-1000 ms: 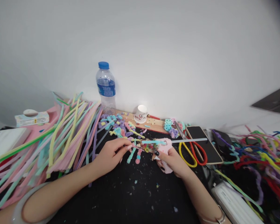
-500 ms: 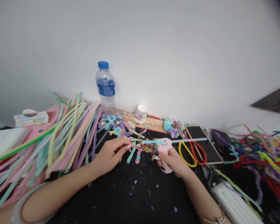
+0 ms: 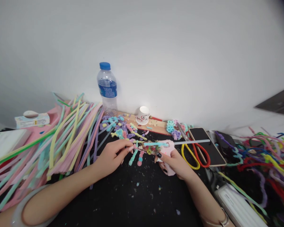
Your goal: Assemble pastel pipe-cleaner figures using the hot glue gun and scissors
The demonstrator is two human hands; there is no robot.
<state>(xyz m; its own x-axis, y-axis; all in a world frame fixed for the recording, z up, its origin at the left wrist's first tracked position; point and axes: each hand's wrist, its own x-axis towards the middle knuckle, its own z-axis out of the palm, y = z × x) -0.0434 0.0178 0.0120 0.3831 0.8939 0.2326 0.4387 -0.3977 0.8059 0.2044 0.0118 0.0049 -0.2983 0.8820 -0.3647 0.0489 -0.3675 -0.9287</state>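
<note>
My right hand (image 3: 174,162) is wrapped round a pink glue gun (image 3: 169,149), its thumb with a dark nail on the near side. A pale glue stick (image 3: 191,142) sticks out to the right of it. At its left end is a clump of colourful bits and dried glue (image 3: 151,148). My left hand (image 3: 117,154) pinches a small pink fuzzy piece (image 3: 135,146) close to that end. Below hang or lie a mint twisted strand (image 3: 133,157) and a pink-and-blue one (image 3: 140,158); which, I cannot tell.
Pastel pipe cleaners (image 3: 73,135) cover the left. Behind are a bottle (image 3: 107,88), a paper cup (image 3: 142,116) on a wooden board (image 3: 156,126) and fuzzy flowers (image 3: 171,126). Scissors (image 3: 195,156), a phone (image 3: 207,145), a white power strip (image 3: 238,205) and bright pipe cleaners (image 3: 269,157) are at right.
</note>
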